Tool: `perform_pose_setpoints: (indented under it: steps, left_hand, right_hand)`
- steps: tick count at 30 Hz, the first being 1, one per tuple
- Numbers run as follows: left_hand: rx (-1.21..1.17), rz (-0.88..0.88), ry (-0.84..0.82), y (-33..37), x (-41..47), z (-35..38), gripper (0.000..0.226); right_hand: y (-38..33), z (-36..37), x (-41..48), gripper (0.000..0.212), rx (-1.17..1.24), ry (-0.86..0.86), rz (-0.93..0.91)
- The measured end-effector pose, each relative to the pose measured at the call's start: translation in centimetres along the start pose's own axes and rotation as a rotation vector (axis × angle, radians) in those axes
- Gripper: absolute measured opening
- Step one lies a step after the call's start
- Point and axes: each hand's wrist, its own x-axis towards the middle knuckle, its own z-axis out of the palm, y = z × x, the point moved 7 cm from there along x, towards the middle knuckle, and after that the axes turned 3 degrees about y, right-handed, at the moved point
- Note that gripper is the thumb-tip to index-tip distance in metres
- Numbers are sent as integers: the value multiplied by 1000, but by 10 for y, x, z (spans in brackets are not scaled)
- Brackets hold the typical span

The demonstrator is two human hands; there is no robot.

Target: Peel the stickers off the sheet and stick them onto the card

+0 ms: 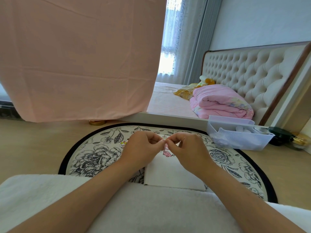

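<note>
Fingers of left hand [143, 147] and right hand [190, 148] curl, seemingly pinching one small sticker [165, 142] at frame centre, above the card [173, 172], to peel it.

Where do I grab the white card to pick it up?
Probably pinch the white card by its bare near left corner, coming from your side. It lies flat on the flowered mat, and the left hand and right hand hover over its far end, where a pink sticker sits.

Home bedroom, tufted headboard [249, 71], folded quilt [220, 103], curtains [190, 39]
</note>
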Motion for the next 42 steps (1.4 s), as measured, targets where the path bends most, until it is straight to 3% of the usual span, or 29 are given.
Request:
perform_pose_setpoints:
  steps: [21, 33, 38, 42]
  left_hand:
    - [-138, 79, -68, 4, 2, 8, 15]
    - [-164, 56, -66, 5, 2, 7, 13]
    - [-257, 15, -67, 9, -2, 8, 19]
    - [-294, -55, -22, 21, 4, 16, 5]
  right_hand:
    - [10, 13, -4, 13, 570, -168, 389]
    - [9, 4, -2, 9, 645, -136, 378]
    - [12, -9, 4, 10, 550, -82, 321]
    - [19, -18, 10, 10, 574, -72, 331]
